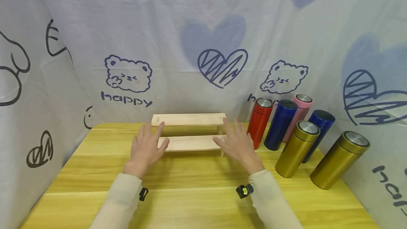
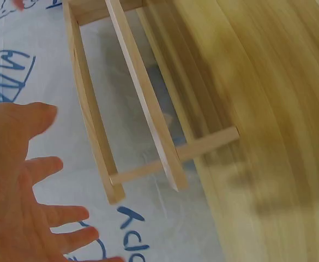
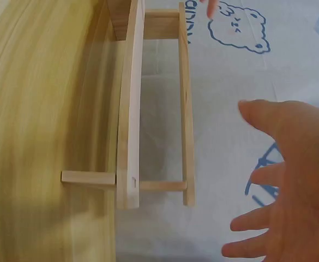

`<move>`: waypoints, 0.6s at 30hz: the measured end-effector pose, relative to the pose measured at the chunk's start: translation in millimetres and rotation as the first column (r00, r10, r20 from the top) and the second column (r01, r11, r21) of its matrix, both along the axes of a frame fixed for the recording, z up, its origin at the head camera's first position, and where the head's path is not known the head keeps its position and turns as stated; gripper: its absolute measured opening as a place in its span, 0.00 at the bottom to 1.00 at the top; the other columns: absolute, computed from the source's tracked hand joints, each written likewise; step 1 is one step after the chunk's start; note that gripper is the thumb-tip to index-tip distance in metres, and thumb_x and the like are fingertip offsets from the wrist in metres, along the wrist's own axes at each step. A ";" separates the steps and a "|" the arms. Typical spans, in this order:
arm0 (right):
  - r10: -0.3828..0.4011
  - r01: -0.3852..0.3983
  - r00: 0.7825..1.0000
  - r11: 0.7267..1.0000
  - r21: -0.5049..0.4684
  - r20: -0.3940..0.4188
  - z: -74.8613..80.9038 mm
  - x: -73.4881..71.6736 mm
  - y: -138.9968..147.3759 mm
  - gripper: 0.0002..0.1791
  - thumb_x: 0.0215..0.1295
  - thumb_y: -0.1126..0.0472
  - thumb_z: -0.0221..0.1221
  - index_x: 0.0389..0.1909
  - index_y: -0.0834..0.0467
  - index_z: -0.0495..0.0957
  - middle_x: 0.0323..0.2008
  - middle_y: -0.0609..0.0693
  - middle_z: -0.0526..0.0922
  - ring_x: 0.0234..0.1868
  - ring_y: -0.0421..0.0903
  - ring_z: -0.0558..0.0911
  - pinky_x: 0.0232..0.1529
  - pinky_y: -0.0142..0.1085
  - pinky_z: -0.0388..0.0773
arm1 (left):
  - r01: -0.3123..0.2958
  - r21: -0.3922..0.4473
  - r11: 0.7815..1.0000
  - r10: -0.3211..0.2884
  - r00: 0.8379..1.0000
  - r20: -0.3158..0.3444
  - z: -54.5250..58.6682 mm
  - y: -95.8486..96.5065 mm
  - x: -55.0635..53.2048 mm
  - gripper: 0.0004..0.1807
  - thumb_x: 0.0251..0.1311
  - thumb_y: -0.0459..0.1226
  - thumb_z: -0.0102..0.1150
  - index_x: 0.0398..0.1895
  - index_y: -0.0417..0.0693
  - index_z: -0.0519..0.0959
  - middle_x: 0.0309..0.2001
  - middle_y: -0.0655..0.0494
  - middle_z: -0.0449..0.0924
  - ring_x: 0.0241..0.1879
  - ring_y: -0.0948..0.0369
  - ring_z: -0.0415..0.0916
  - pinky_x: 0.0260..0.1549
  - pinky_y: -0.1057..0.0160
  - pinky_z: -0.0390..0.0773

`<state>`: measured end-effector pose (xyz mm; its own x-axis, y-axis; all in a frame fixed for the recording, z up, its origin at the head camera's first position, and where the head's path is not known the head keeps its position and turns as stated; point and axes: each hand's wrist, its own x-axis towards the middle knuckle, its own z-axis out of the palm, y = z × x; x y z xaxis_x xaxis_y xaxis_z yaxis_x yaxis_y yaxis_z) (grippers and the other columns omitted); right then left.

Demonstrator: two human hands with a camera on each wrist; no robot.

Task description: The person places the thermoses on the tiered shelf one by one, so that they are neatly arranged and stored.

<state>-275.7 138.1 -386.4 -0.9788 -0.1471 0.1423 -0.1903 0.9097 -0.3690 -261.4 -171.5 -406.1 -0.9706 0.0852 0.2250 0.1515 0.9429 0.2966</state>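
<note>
A small two-tier wooden rack point(image 1: 190, 143) of pale wood stands at the back of the table. Its higher board is behind the lower one, and legs hold both up. At its left end is my left hand point(image 1: 144, 147), fingers spread and holding nothing. My right hand point(image 1: 236, 144) is at the right end, likewise spread and empty. In the left wrist view a gap shows between the left hand point(image 2: 17, 185) and the rack point(image 2: 143, 93). The right wrist view shows the right hand point(image 3: 295, 174) apart from the rack point(image 3: 128, 120) too.
Several upright flasks with lids stand on the right: red point(image 1: 260, 123), blue point(image 1: 281, 124), pink point(image 1: 296, 116), another blue one, and two gold ones point(image 1: 297, 149) nearer the front. A printed cloth point(image 1: 175, 91) hangs behind the yellow wooden table point(image 1: 190, 200) and along its sides.
</note>
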 end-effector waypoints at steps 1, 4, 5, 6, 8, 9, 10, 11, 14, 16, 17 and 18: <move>-0.003 0.002 1.000 1.000 -0.024 -0.021 0.1 0.0 2.8 0.46 0.71 0.35 0.55 0.84 0.46 0.50 0.82 0.62 0.52 0.80 0.68 0.56 0.71 0.72 0.60 | 0.004 0.010 1.000 -0.004 1.000 -0.008 -0.3 -2.9 0.0 0.36 0.76 0.54 0.48 0.82 0.56 0.56 0.80 0.29 0.49 0.77 0.30 0.49 0.68 0.24 0.60; -0.023 0.013 0.994 0.996 -0.089 -0.111 -1.0 -0.3 13.2 0.40 0.70 0.42 0.61 0.78 0.52 0.63 0.74 0.61 0.71 0.70 0.65 0.75 0.63 0.66 0.75 | 0.032 0.058 0.998 -0.030 0.999 -0.024 -2.0 -12.4 -0.6 0.33 0.75 0.48 0.53 0.80 0.51 0.62 0.76 0.28 0.57 0.72 0.30 0.58 0.61 0.26 0.69; -0.038 0.022 0.990 0.993 -0.118 -0.139 -2.2 -0.7 17.0 0.37 0.70 0.45 0.63 0.75 0.53 0.68 0.69 0.61 0.77 0.65 0.64 0.79 0.60 0.63 0.78 | 0.044 0.084 0.996 -0.041 0.999 -0.030 -3.3 -15.6 -1.0 0.32 0.74 0.46 0.54 0.78 0.49 0.64 0.74 0.28 0.61 0.70 0.30 0.61 0.60 0.27 0.71; -0.051 0.025 0.985 0.988 -0.154 -0.165 -3.2 -0.9 20.9 0.33 0.69 0.48 0.64 0.72 0.55 0.72 0.65 0.61 0.81 0.62 0.63 0.82 0.58 0.62 0.80 | 0.059 0.109 0.992 -0.056 0.998 -0.035 -4.9 -18.9 -1.6 0.31 0.74 0.43 0.56 0.77 0.47 0.66 0.72 0.28 0.64 0.68 0.30 0.64 0.59 0.28 0.72; -0.083 0.037 0.975 0.975 -0.221 -0.206 -5.3 -0.5 28.6 0.27 0.69 0.52 0.65 0.66 0.59 0.78 0.57 0.63 0.86 0.54 0.63 0.85 0.54 0.58 0.82 | 0.090 0.163 0.982 -0.083 0.996 -0.045 -8.6 -26.4 -3.1 0.29 0.72 0.39 0.58 0.74 0.43 0.70 0.68 0.28 0.70 0.66 0.31 0.68 0.60 0.30 0.73; -0.101 0.045 0.971 0.967 -0.250 -0.218 -6.4 -0.1 32.3 0.25 0.69 0.54 0.65 0.63 0.60 0.79 0.55 0.64 0.87 0.52 0.63 0.86 0.54 0.58 0.81 | 0.101 0.192 0.976 -0.093 0.994 -0.049 -11.1 -30.1 -3.9 0.28 0.70 0.37 0.59 0.72 0.41 0.71 0.66 0.29 0.72 0.64 0.32 0.70 0.60 0.31 0.74; -0.121 0.056 0.967 0.960 -0.275 -0.226 -7.6 0.1 35.9 0.24 0.68 0.55 0.65 0.62 0.61 0.80 0.53 0.64 0.88 0.51 0.63 0.86 0.54 0.58 0.81 | 0.110 0.221 0.969 -0.102 0.994 -0.048 -13.9 -34.0 -5.0 0.27 0.70 0.36 0.60 0.71 0.39 0.72 0.64 0.29 0.74 0.62 0.33 0.73 0.60 0.33 0.75; -0.136 0.065 0.964 0.953 -0.295 -0.230 -8.6 0.3 39.6 0.23 0.68 0.55 0.65 0.60 0.62 0.81 0.52 0.64 0.88 0.51 0.63 0.86 0.54 0.59 0.80 | 0.116 0.253 0.960 -0.110 0.993 -0.038 -16.7 -37.8 -5.9 0.27 0.69 0.35 0.60 0.71 0.39 0.73 0.64 0.30 0.74 0.60 0.33 0.74 0.59 0.34 0.76; -0.180 0.099 0.959 0.936 -0.337 -0.220 -9.6 2.1 50.3 0.21 0.69 0.56 0.64 0.58 0.63 0.82 0.52 0.64 0.88 0.51 0.62 0.86 0.55 0.58 0.80 | 0.119 0.349 0.930 -0.130 0.991 0.009 -23.5 -47.3 -7.2 0.25 0.69 0.33 0.60 0.69 0.37 0.74 0.66 0.29 0.73 0.59 0.34 0.78 0.55 0.39 0.81; -0.203 0.120 0.956 0.928 -0.352 -0.210 -9.7 2.6 56.7 0.20 0.69 0.56 0.64 0.57 0.63 0.82 0.52 0.63 0.88 0.52 0.62 0.86 0.56 0.58 0.80 | 0.113 0.408 0.906 -0.143 0.989 0.043 -27.2 -51.4 -7.6 0.25 0.69 0.32 0.60 0.68 0.37 0.75 0.67 0.28 0.72 0.58 0.33 0.79 0.52 0.41 0.83; -0.212 0.129 0.956 0.924 -0.359 -0.202 -9.7 3.0 59.5 0.20 0.70 0.56 0.64 0.57 0.63 0.82 0.52 0.63 0.88 0.53 0.62 0.86 0.56 0.57 0.81 | 0.107 0.432 0.896 -0.147 0.987 0.060 -28.6 -52.8 -7.5 0.25 0.69 0.32 0.60 0.68 0.37 0.75 0.68 0.28 0.72 0.59 0.33 0.79 0.52 0.42 0.84; -0.219 0.135 0.956 0.920 -0.367 -0.196 -9.8 3.2 62.0 0.20 0.70 0.57 0.64 0.57 0.63 0.82 0.52 0.63 0.88 0.53 0.62 0.86 0.56 0.57 0.81 | 0.101 0.452 0.886 -0.150 0.986 0.075 -30.0 -53.8 -7.4 0.25 0.69 0.32 0.60 0.68 0.37 0.75 0.69 0.28 0.71 0.59 0.33 0.79 0.51 0.43 0.85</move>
